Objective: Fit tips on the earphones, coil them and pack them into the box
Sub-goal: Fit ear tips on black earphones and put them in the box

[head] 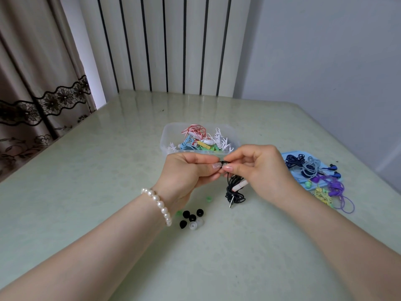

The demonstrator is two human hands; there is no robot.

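I pinch a black earbud (223, 164) between the fingers of my left hand (186, 170) and my right hand (258, 168), just in front of the clear box (171, 129); its black cord (235, 190) hangs down to the worktop (108, 170). I judge the tip is going on now: hold the bud steady, stretch the tip over the nozzle and twist until seated. Spare tips (192, 218) lie near my left wrist.

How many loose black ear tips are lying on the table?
4, in a cluster near the left wrist: one, one, one and one. The left forearm may hide others.
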